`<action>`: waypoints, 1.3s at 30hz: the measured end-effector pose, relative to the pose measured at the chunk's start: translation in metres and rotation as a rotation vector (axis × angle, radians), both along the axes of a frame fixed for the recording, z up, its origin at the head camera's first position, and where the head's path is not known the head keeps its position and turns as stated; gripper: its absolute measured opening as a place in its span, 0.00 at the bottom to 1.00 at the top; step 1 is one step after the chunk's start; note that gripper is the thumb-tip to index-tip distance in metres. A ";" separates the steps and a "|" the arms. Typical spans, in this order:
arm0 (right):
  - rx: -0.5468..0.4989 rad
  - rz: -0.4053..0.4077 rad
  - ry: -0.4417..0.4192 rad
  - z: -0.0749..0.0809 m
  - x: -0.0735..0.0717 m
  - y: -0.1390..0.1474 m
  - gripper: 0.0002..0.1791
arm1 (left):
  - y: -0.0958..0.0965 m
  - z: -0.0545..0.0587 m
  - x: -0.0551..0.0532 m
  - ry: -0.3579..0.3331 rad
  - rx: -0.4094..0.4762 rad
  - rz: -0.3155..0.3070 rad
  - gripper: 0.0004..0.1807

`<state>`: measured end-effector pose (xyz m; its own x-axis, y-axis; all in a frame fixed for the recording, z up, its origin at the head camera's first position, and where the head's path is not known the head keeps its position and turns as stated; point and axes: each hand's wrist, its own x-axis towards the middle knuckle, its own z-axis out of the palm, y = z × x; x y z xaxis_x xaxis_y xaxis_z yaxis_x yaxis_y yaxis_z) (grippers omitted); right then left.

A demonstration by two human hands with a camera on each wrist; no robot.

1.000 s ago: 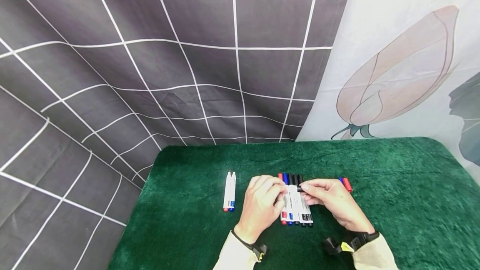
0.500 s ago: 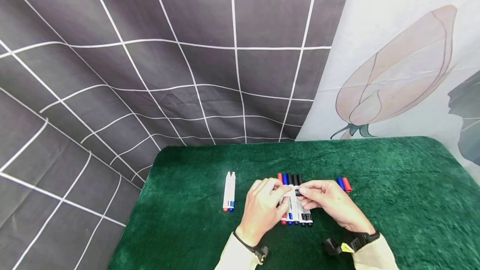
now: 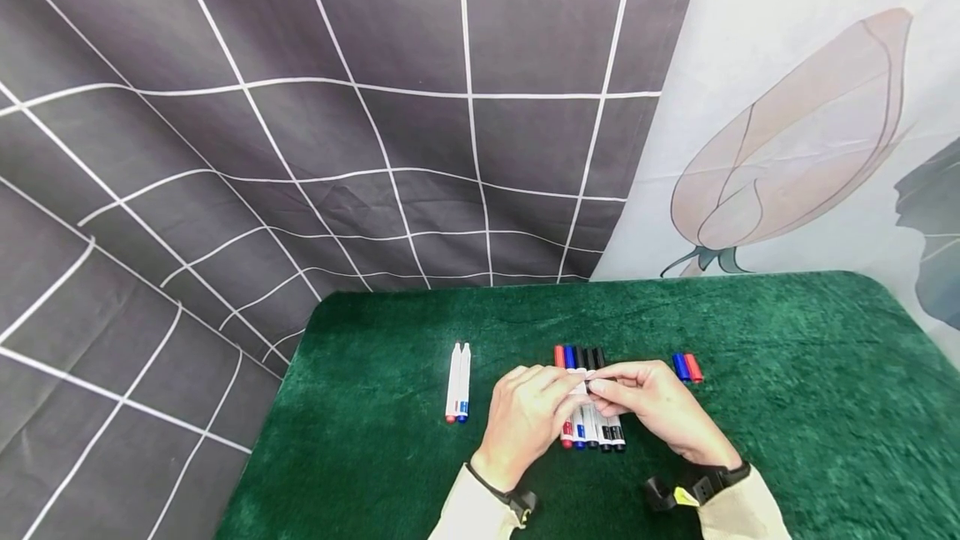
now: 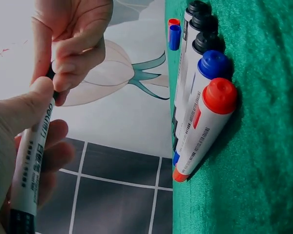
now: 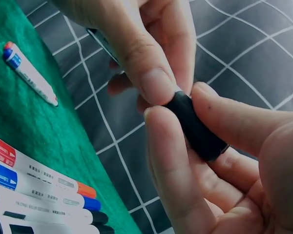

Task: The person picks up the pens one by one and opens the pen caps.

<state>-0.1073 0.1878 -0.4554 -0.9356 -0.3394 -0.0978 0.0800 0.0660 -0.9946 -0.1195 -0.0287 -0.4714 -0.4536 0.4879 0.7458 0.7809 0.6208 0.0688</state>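
Note:
My left hand (image 3: pixel 523 422) grips a white whiteboard marker (image 4: pixel 33 158) with a black tail end, its thumb lying along the barrel. Between the thumb and fingers of my right hand (image 3: pixel 654 408) is a black cap (image 5: pixel 199 127), right at the marker's tip and against the left thumb. Both hands meet above a row of capped whiteboard markers (image 3: pixel 592 430). A red marker (image 4: pixel 205 129) and a blue one lie at the row's left side, with three black ones beside them. The hands cover the row's middle in the head view.
Two uncapped markers, one red (image 3: pixel 453 386) and one blue (image 3: pixel 465 386), lie side by side to the left. A loose blue cap (image 3: pixel 680 367) and red cap (image 3: pixel 694 368) sit right of the row. Green cloth (image 3: pixel 360 457) covers the table; patterned fabric hangs behind.
My right hand has moved slightly left with the black cap, and my left hand slightly right with the marker. Cap and marker tip have come together. The loose caps are now fully visible.

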 end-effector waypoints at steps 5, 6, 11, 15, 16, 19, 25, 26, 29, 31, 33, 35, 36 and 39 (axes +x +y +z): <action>0.011 -0.042 0.029 -0.001 0.001 -0.005 0.19 | -0.001 0.000 0.000 -0.002 -0.008 -0.003 0.13; 0.018 -0.050 0.032 -0.001 0.001 -0.006 0.19 | -0.002 0.000 -0.001 -0.006 -0.009 -0.007 0.13; 0.035 -0.070 0.025 0.001 0.002 -0.008 0.19 | -0.004 -0.002 -0.001 -0.042 0.006 -0.033 0.13; 0.050 -0.070 0.027 0.002 0.001 -0.008 0.19 | -0.004 -0.004 0.000 -0.097 0.008 -0.023 0.14; 0.053 -0.070 0.028 0.002 0.001 -0.007 0.19 | -0.004 -0.004 0.001 -0.118 0.008 -0.020 0.14; 0.058 -0.058 0.034 0.003 0.002 -0.007 0.18 | -0.005 -0.003 0.003 -0.191 0.009 -0.013 0.15; 0.049 -0.033 0.055 0.004 0.003 -0.008 0.17 | -0.007 -0.001 0.006 -0.257 0.001 -0.012 0.16; 0.052 -0.032 0.061 0.004 0.003 -0.008 0.17 | -0.007 0.000 0.006 -0.259 0.001 -0.014 0.15; 0.091 -0.036 0.095 0.005 0.003 -0.008 0.17 | -0.007 0.000 0.005 -0.269 0.005 -0.021 0.13; 0.120 -0.039 0.118 0.005 0.003 -0.008 0.16 | -0.008 -0.001 0.005 -0.276 0.002 -0.025 0.10; 0.144 -0.041 0.140 0.005 0.004 -0.008 0.15 | -0.008 -0.001 0.004 -0.278 -0.003 -0.024 0.08; 0.166 -0.041 0.161 0.006 0.004 -0.009 0.15 | -0.009 -0.002 0.004 -0.271 -0.012 -0.020 0.07; 0.172 -0.042 0.172 0.006 0.005 -0.009 0.15 | -0.009 -0.002 0.003 -0.267 -0.016 -0.018 0.08; 0.186 -0.043 0.201 0.006 0.005 -0.009 0.14 | -0.010 -0.001 0.003 -0.257 -0.024 -0.018 0.09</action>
<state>-0.1019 0.1784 -0.4496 -0.9555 -0.2930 0.0342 -0.1109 0.2495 -0.9620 -0.1164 -0.0383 -0.4729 -0.6181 0.5135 0.5952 0.7504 0.6111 0.2520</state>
